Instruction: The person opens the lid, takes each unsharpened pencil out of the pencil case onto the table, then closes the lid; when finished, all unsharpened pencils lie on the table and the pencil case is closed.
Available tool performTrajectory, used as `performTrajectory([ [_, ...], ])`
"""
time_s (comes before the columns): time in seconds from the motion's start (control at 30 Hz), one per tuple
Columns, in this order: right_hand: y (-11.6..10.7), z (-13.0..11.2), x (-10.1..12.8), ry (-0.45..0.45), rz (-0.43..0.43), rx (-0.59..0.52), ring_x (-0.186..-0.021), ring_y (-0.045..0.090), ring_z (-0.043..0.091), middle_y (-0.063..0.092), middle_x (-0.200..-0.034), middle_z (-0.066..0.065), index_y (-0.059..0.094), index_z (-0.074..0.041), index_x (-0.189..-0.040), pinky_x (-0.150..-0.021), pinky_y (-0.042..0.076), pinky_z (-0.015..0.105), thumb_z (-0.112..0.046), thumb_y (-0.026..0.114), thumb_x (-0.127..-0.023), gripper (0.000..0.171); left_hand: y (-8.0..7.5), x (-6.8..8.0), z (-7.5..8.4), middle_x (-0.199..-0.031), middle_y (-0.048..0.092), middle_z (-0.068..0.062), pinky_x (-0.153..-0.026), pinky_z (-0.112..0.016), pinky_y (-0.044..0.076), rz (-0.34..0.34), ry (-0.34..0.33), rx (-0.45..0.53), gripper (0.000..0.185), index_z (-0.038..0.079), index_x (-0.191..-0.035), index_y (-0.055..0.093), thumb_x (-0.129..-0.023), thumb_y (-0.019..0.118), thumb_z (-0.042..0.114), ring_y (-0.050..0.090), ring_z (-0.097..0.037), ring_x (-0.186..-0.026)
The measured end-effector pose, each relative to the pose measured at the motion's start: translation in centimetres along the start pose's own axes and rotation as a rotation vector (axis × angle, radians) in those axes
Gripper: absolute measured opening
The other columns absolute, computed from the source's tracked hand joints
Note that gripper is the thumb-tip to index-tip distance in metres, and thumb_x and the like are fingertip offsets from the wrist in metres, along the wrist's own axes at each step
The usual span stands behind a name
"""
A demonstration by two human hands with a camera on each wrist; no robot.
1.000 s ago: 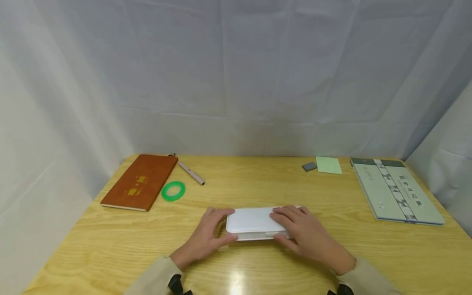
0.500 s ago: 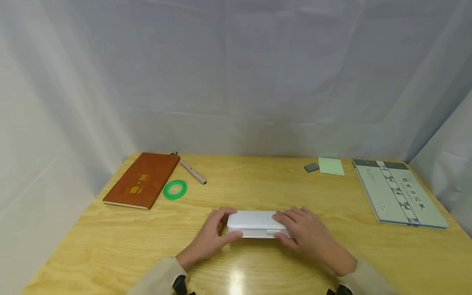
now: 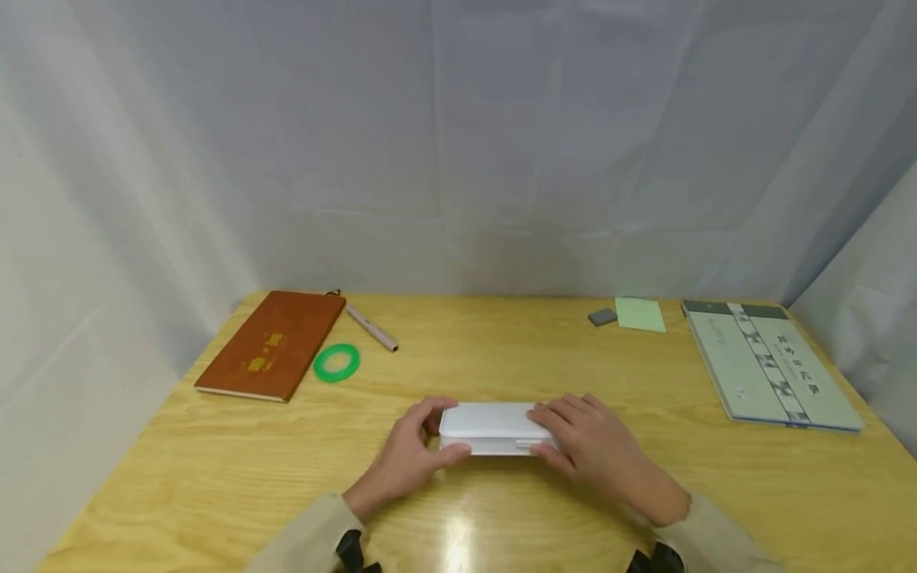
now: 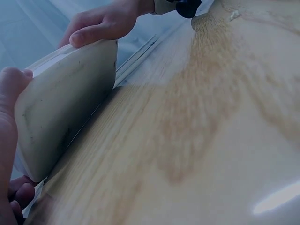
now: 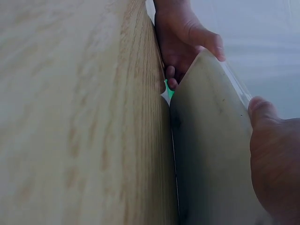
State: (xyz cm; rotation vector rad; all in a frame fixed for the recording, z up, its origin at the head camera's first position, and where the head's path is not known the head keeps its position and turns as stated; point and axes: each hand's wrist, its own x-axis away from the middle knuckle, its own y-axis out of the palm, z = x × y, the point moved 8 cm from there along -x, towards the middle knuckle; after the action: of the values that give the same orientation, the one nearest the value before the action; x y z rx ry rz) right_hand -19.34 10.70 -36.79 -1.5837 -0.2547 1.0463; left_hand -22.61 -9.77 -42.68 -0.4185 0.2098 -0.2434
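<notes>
**Closed white case (image 3: 480, 446) held at both ends, its near edge raised**

The white case looks fully closed: its lid (image 3: 490, 417) sits level over the near side, where a small tab (image 3: 528, 443) shows next to the right thumb. As far as can be judged, getting hold of the case is done and raising it has begun, since the wrist views show its underside, tilted, with the near edge off the worktop (image 3: 215, 477). Whether the far edge touches the wood cannot be told, nor what, if anything, is inside. What remains is not settled by these pictures.

The case lies directly between the two hands, touching both. The left hand (image 3: 408, 454) grips its left end, thumb on the near side and fingers curled round the far corner. The right hand (image 3: 598, 450) grips its right end, fingers bent over the lid and thumb on the near side.

Beyond the case to its left are a green tape ring (image 3: 319, 364), a pen (image 3: 372, 328) and a brown notebook (image 3: 272, 346). Beyond it to its right are a grey block (image 3: 602, 317), pale green paper (image 3: 640, 314) and, farther out, a light green book (image 3: 774, 366). All six lie apart from it.
</notes>
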Motion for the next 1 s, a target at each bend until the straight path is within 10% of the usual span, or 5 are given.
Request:
performTrajectory([
  [0.57, -0.9, 1.3, -0.7, -0.028, 0.029, -0.121, -0.087, 0.064, 0.018, 0.068, -0.098, 0.002, 0.068, -0.011, -0.107, -0.075, 0.053, 0.039, -0.052, 0.034, -0.099, 0.055, 0.2, 0.1, -0.3, -0.114, 0.064, -0.003, -0.079, -0.023, 0.040, -0.030, -0.071, -0.051, 0.098, 0.009, -0.140, 0.043, -0.057, 0.093, 0.028, 0.048, -0.016, -0.093],
  [1.0, 1.8, 9.0, -7.3, 0.285, -0.323, -0.554, -0.063, 0.048, 0.009, 0.066, -0.083, -0.002, 0.070, -0.013, -0.099, -0.060, 0.043, 0.028, -0.030, 0.054, -0.098, 0.023, 0.1, 0.5, 0.3, -0.122, 0.061, 0.001, -0.080, -0.026, 0.039, -0.013, -0.002, -0.114, 0.135, 0.020, -0.150, 0.023, -0.038, 0.098, 0.029, 0.043, -0.015, -0.093],
])
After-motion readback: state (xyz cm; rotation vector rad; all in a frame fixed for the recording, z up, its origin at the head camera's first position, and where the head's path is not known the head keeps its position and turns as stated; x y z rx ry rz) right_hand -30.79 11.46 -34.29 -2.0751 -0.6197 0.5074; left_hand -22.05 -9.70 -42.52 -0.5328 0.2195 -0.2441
